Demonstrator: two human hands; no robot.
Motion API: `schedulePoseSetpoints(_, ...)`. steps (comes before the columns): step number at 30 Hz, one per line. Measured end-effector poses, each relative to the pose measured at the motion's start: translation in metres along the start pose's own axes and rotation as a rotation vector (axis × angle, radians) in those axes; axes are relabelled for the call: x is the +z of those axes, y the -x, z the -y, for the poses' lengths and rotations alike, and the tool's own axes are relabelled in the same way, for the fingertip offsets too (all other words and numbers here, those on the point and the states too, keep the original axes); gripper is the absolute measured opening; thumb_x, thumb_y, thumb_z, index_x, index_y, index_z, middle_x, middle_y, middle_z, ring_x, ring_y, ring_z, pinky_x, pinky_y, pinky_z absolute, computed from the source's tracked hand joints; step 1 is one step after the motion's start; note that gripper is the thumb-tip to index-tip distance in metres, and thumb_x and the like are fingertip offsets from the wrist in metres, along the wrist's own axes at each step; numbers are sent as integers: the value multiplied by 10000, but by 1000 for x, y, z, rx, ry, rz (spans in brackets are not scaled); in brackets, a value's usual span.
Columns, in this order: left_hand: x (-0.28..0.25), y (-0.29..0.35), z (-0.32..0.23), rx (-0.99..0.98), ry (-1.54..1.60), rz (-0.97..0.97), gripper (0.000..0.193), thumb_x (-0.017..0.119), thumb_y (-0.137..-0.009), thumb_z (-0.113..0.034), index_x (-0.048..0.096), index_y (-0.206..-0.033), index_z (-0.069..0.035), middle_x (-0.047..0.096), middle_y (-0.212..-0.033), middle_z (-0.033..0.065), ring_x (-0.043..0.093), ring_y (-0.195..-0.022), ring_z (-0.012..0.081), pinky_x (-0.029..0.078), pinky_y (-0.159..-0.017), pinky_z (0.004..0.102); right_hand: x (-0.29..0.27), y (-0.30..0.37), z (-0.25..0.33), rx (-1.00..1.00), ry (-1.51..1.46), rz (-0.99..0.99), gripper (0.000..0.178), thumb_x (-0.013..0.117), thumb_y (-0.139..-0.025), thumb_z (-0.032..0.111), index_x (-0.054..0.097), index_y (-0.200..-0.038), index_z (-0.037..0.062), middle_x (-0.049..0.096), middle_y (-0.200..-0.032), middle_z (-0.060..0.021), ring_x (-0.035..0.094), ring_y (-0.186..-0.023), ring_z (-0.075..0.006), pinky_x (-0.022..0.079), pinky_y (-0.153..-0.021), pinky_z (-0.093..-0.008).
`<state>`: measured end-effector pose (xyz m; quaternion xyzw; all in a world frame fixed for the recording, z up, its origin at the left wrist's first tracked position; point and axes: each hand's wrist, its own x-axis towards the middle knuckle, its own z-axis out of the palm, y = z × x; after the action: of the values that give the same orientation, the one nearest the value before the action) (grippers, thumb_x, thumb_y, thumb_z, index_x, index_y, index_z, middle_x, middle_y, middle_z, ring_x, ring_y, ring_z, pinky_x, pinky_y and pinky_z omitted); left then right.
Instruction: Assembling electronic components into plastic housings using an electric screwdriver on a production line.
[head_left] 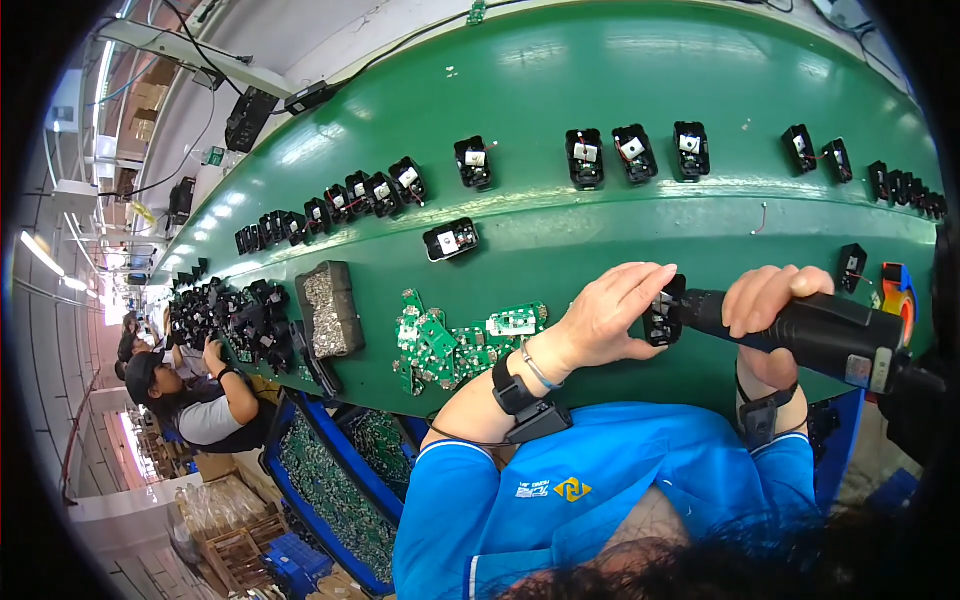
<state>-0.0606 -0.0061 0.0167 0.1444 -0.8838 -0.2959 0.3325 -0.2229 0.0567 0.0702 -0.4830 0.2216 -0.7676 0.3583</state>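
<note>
My left hand (615, 310) steadies a small black plastic housing (662, 318) on the green bench, fingers on its far side and thumb on its near side. My right hand (770, 305) is wrapped round a thick black electric screwdriver (845, 325), which lies nearly level. Its tip end meets the housing's right side; the bit itself is hidden. Left of my left hand is a loose pile of green circuit boards (440, 345). Farther off, a black housing with a white part inside (451, 240) lies on its own.
More black housings (585, 160) stand in a row along the bench (560, 80). A speckled grey block (332, 310) sits left of the boards, beside a heap of black parts (240, 320). Orange tape (900, 300) lies at right. A co-worker (200, 400) sits at left, near blue-edged bins (345, 490).
</note>
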Motion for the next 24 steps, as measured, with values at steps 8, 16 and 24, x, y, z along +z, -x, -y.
schedulePoseSetpoints(8, -74, -26, 75, -371, -361, -132, 661, 675, -545, -158, 346, -1096, 1, 388, -1080, 173, 418, -1002, 305, 377, -855, 339, -24, -15, 37, -373, -210, -200, 491, 611, -678, 263, 386, -1047, 29, 425, -688, -6, 417, -549, -99, 350, -495, -221)
schedulePoseSetpoints(16, -79, -18, 131, -383, -753, -9, 772, 742, -517, -280, 350, -1126, -13, 415, -1128, 151, 342, -1106, 319, 165, -977, 446, -43, 7, 20, -181, -153, -206, 454, 559, -723, 235, 350, -1077, 39, 425, -726, -34, 418, -591, -124, 345, -525, -253)
schedulePoseSetpoints(24, -20, 24, 36, -78, -299, 313, 286, 683, -539, -194, 585, -798, -127, 522, -784, 5, 465, -809, 217, 346, -819, 403, -35, 24, -8, 26, -145, -289, 466, 536, -733, 242, 337, -1111, 54, 440, -709, -34, 426, -570, -134, 371, -524, -265)
